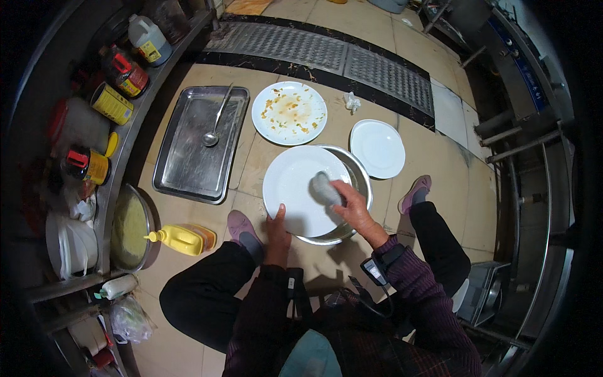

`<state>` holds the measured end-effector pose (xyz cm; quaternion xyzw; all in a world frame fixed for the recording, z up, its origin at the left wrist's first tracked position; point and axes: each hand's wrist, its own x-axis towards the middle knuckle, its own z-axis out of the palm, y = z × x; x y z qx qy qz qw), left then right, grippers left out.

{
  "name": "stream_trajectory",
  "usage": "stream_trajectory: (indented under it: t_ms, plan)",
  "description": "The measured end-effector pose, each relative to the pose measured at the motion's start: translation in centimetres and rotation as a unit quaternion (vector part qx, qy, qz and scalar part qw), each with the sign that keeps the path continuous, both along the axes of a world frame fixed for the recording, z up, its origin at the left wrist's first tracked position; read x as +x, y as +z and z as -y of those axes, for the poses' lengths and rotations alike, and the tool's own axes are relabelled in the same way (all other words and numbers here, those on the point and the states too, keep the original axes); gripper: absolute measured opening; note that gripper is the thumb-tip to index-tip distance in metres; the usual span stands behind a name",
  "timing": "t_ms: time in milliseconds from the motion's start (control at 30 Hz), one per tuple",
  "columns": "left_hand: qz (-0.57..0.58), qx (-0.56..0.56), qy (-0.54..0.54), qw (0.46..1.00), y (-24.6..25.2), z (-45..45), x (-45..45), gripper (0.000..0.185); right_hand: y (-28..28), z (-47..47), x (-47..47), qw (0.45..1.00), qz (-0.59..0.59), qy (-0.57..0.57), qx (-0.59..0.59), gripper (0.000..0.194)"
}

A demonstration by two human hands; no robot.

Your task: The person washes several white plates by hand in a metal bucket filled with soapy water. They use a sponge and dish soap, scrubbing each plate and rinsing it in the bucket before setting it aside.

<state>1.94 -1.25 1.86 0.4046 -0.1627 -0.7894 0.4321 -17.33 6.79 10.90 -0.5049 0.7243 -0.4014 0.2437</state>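
Observation:
My left hand (pixel 278 231) grips the lower left rim of a white plate (pixel 297 188), thumb on its upper face. The plate is held over a round metal basin (pixel 365 188) on the floor and hides most of it. My right hand (pixel 355 209) holds a greyish scrubbing pad or cloth (pixel 326 189) against or just above the plate; its exact kind is blurred. Beyond the basin lies a white plate with orange and green food scraps (pixel 289 113). Right of it is a squarish white plate (pixel 378 149) with no visible scraps.
A metal tray (pixel 195 151) with a spoon (pixel 212 136) lies to the left. Near my left shoe stands or lies a yellow pump bottle (pixel 181 239). A metal shelf (pixel 136 108) with bottles borders the left; a crumpled tissue (pixel 351 102) lies before the drain grate (pixel 301 47).

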Motion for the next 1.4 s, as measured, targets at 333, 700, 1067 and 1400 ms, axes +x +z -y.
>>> stream_trajectory:
  t_ms: [333,700,1067,1400]
  plan:
    - [0.004,0.005,-0.062,0.998,0.5,-0.1,0.2,0.048,-4.8,-4.4,-2.0,0.780,0.573,-0.213,0.135,0.038]
    - [0.542,-0.497,-0.144,0.662,-1.0,0.0,-1.7,0.054,-10.0,-9.5,-2.2,0.754,0.567,-0.312,0.110,0.047]
    - [0.570,-0.382,-0.432,0.586,-4.3,-0.7,-4.7,0.066,-13.3,-8.9,-3.7,0.743,0.590,-0.295,0.114,0.052]
    - [0.556,-0.387,-0.350,0.647,-7.8,-1.1,-7.1,0.032,-15.7,-8.0,-4.5,0.721,0.577,-0.359,0.135,0.049]
